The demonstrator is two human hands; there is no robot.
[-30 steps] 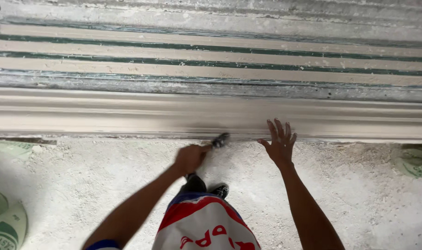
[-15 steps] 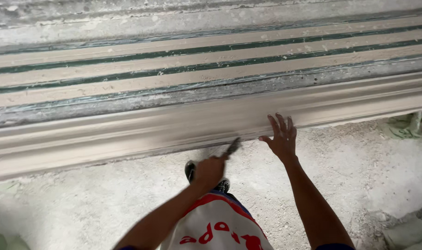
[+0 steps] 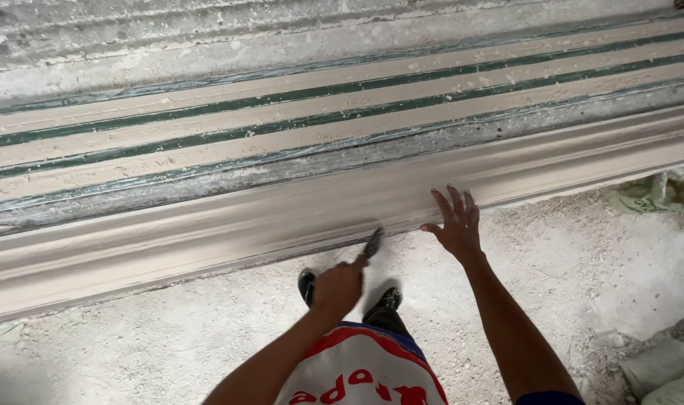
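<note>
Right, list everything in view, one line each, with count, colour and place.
long moulded strip: one, pale beige, lying across the frame on the bench edge.
striped bench top: one, beige bands with dark green lines, behind the strip.
floor: one, dusty white-grey, below the strip.
sacks: several, crumpled pale green-white, at the right edge.
shoes: two, dark, on the floor by the strip.
garment: one, white, red and blue, bottom centre.
hand tool: one, dark, its tip at the strip's lower edge.
left hand: one, closed around the tool's handle.
right hand: one, fingers spread, flat on the strip.
</note>
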